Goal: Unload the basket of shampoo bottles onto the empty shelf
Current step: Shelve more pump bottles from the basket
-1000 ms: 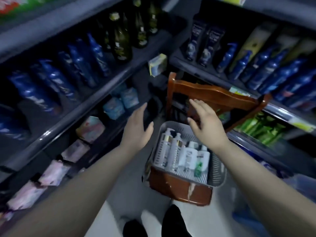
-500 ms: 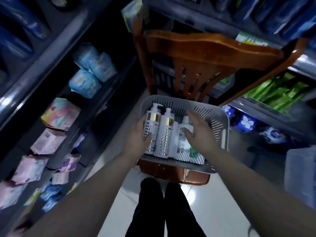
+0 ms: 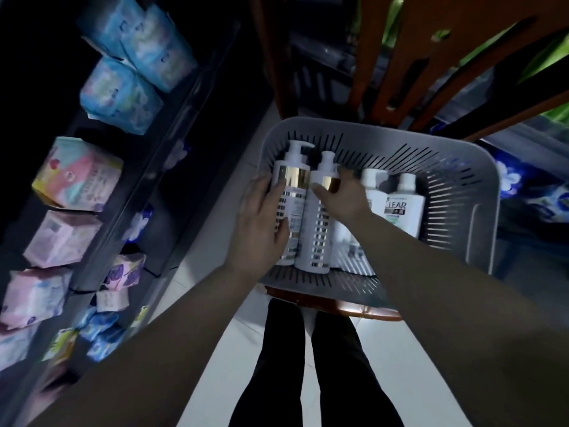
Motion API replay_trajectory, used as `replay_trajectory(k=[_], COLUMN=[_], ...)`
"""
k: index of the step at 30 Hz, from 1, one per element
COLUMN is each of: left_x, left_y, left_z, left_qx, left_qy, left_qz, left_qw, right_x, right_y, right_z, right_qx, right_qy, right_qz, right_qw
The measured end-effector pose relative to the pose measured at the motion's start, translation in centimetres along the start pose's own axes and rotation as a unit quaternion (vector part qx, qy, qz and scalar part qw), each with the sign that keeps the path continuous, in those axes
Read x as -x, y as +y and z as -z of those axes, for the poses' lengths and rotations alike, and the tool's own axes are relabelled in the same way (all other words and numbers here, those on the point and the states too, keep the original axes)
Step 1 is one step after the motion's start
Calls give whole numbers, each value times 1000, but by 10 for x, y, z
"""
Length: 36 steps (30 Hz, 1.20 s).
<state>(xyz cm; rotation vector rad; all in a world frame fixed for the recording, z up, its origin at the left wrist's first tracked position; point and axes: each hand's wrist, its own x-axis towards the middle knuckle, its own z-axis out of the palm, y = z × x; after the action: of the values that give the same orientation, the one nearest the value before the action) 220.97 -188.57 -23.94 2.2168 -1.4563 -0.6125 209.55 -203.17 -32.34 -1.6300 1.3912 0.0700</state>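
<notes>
Fingers (image 3: 278,192) of the left hand (image 3: 261,223) are curled around the outer flank of a white pump bottle (image 3: 291,208), thumb along its side, so the bottle is gripped. The right hand (image 3: 341,198) is closed over the neighbouring pump bottle (image 3: 317,235) at its gold collar, fingertips (image 3: 318,189) pressed on the shiny band.

Both bottles are laid flat in the grey basket (image 3: 462,167), long axes running away from the person, pump heads pointed toward the far wall, bases toward the wrists. They are smooth cylinders of glossy white plastic, ringed with mirrored gold stripes.

Just right of the right hand, two squatter white bottles (image 3: 405,208) with screw caps are laid the same way; "CLEAR" is printed on one.

The basket is matt plastic with rounded corners and slotted walls, and is set on a polished wooden chair (image 3: 378,57). Left of the left hand, soft pastel packets (image 3: 77,174) are stacked on dark shelves.
</notes>
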Motion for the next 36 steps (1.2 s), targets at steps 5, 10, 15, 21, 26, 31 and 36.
replay_trajectory(k=[5, 10, 15, 21, 26, 31, 36], left_x=[-1, -1, -3, -27, -37, -39, -27], left_y=[-1, -1, 10, 37, 43, 33, 48], left_z=[-3, -3, -12, -55, -67, -30, 11], left_qx=[15, 24, 23, 200, 271, 387, 510], left_qy=[24, 38, 38, -214, -166, -215, -112], left_qz=[6, 0, -43, 112, 191, 195, 192], left_qw=[1000, 999, 998, 950, 929, 875, 831], right_x=[-16, -3, 6, 18, 33, 43, 48], right_y=[-2, 13, 24, 25, 6, -23, -66], right_z=[4, 20, 46, 59, 66, 87, 88], right_qx=[-117, -260, -326, -296, -242, -272, -238], right_qy=[0, -43, -92, -60, -36, -150, -130], right_qz=[-76, -111, -100, -58, 4, 22, 59], right_qw=[990, 958, 935, 951, 970, 950, 961])
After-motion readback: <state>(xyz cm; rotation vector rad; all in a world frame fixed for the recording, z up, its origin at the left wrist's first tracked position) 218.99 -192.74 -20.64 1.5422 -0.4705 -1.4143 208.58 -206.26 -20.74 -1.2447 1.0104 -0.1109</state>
